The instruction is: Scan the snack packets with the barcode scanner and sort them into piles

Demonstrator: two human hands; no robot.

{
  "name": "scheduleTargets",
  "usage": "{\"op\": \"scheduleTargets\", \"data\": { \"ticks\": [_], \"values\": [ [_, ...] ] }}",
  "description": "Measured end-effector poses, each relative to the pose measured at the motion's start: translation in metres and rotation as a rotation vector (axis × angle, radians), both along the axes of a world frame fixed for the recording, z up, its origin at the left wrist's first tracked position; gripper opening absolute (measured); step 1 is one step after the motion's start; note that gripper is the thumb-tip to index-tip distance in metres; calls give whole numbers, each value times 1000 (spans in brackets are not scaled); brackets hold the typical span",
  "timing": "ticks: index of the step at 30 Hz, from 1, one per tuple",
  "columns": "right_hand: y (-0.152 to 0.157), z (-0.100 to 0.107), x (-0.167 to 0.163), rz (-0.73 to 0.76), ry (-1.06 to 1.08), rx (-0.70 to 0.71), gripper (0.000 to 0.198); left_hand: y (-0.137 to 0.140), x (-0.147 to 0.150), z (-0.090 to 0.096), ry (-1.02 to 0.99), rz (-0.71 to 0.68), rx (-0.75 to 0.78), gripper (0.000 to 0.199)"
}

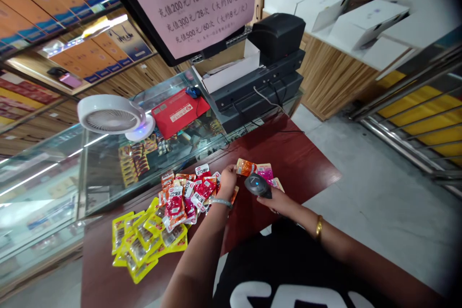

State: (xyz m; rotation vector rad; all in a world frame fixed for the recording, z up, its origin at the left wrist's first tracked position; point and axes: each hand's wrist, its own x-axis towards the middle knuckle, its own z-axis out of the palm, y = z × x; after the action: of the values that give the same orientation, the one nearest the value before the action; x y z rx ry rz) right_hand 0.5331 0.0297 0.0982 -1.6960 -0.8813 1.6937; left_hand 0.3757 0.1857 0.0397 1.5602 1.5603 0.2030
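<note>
My left hand [228, 182] pinches the edge of an orange snack packet [246, 167] over the dark red table. In my right hand [277, 201] is a black barcode scanner [258, 185], its head showing a small blue light and pointing toward the orange packet. A magenta packet [265, 172] lies just behind the scanner, and a pale-edged packet [277, 184] is partly hidden by it. Left of my left hand spreads a pile of red and orange snack packets [175, 204]. Beside that pile, several yellow packets [144, 236] overlap one another.
Behind the table [288, 149] stands a glass display counter [108, 163] bearing a white fan [111, 114], a red folder-like sheet [178, 113] and a mouse [193, 92]. A monitor with a pink notice [202, 5], a white box [234, 74] and a black printer-like device [277, 33] stand farther back.
</note>
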Motion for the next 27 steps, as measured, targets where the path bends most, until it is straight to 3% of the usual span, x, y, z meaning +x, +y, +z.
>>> {"op": "scheduleTargets", "data": {
  "ticks": [7,12,15,19,23,27],
  "values": [
    [20,-1,-27,115,15,39,46,-10,-44,12,91,5,74,27],
    [10,-2,-28,125,-9,53,48,-10,-75,26,211,44,95,29],
    [-2,-2,-19,93,-24,46,48,-10,-80,32,371,-37,239,30],
    [-21,-5,-3,4,-42,23,47,-16,-50,28,494,-190,536,37],
    [-39,-10,9,-83,-40,-19,45,-28,11,13,396,-402,453,34],
    [-56,-15,16,-155,-27,-69,48,-35,62,1,364,-497,378,59]
  ]
}}
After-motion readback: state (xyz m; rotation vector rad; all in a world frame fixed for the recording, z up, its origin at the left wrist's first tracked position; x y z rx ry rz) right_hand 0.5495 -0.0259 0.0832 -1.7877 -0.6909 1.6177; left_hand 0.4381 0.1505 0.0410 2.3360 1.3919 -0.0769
